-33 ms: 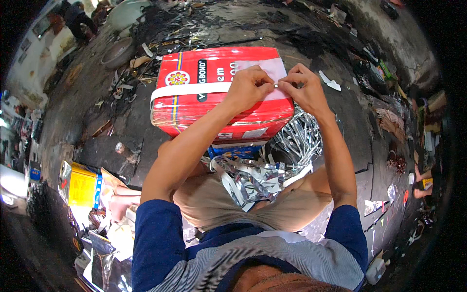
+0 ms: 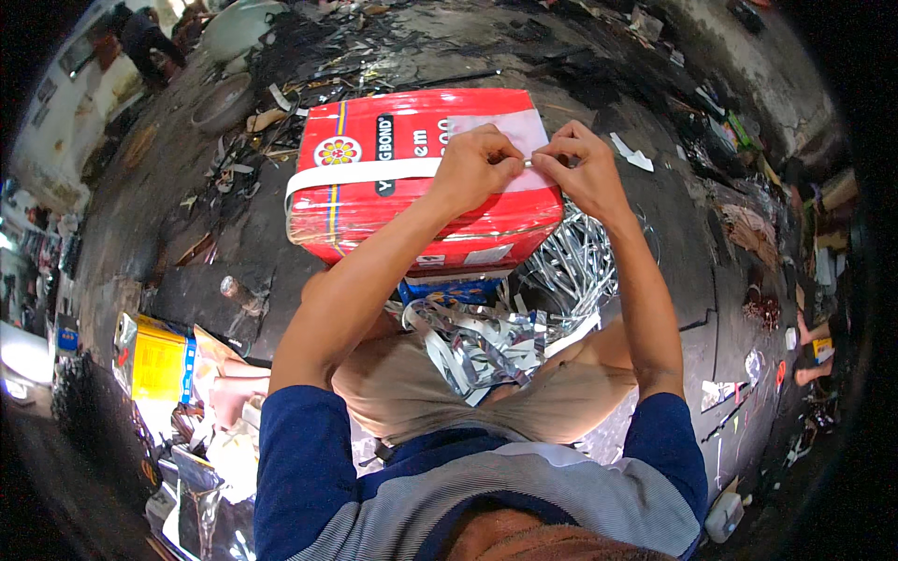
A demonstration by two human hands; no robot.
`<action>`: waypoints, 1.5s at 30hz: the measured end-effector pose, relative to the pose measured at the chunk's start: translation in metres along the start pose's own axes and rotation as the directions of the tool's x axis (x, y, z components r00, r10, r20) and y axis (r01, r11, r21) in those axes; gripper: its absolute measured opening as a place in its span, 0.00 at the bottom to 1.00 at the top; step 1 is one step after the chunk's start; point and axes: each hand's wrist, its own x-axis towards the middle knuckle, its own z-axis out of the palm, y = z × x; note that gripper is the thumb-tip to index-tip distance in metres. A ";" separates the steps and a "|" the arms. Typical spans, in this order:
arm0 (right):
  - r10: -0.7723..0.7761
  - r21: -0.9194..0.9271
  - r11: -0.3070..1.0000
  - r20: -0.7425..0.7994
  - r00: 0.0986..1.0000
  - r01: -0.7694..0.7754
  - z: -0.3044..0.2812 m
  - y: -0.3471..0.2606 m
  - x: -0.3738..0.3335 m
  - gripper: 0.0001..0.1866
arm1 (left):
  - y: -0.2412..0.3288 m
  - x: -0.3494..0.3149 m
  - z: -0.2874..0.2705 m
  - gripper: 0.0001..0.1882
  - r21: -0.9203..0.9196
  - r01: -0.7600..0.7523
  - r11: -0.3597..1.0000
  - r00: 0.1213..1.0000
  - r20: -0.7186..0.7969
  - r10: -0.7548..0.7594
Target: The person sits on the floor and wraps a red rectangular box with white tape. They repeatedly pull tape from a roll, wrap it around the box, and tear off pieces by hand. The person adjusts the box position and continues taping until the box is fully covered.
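Note:
A red plastic-wrapped box (image 2: pixel 374 220) with a flower emblem stands in front of my crossed legs. A flat white strap (image 2: pixel 365 172) wraps over its left edge and runs across the top to beneath my left hand. My left hand (image 2: pixel 477 168) pinches with thumb and forefinger over the box's right part. Close beside it, my right hand (image 2: pixel 580 173) pinches too, the fingertips almost meeting. Between them shows a short, narrow whitish bit (image 2: pixel 528 164); whether it belongs to the strap is hidden. Under the hands lies a pale pink patch (image 2: pixel 519 126) on the box.
Shiny silver strips (image 2: pixel 580 257) lie heaped right of the box and before my lap. A blue container (image 2: pixel 456 291) sits below the box. To the left are a yellow tin (image 2: pixel 159 360) and a small bottle (image 2: pixel 241 293). Scraps litter the dark floor; another person (image 2: pixel 150 42) is far left.
My right fingers have shifted very slightly at the pinch, and the view has moved a little. Both hands stay closed at the same spot.

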 end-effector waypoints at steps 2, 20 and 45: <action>0.067 0.119 0.991 -0.077 0.995 -0.058 0.012 0.006 0.003 0.07 | -0.003 0.005 -0.001 0.06 0.010 -0.012 1.000 1.000 -0.017 0.012; 0.457 0.552 0.744 -0.011 0.889 -0.376 0.030 0.021 -0.002 0.17 | -0.004 0.032 -0.011 0.08 0.180 -0.188 0.965 0.977 0.132 0.165; 0.343 -0.002 0.933 -0.289 0.894 -0.359 0.033 0.038 0.037 0.29 | 0.005 0.038 0.024 0.04 -0.093 -0.126 0.988 0.990 0.056 0.132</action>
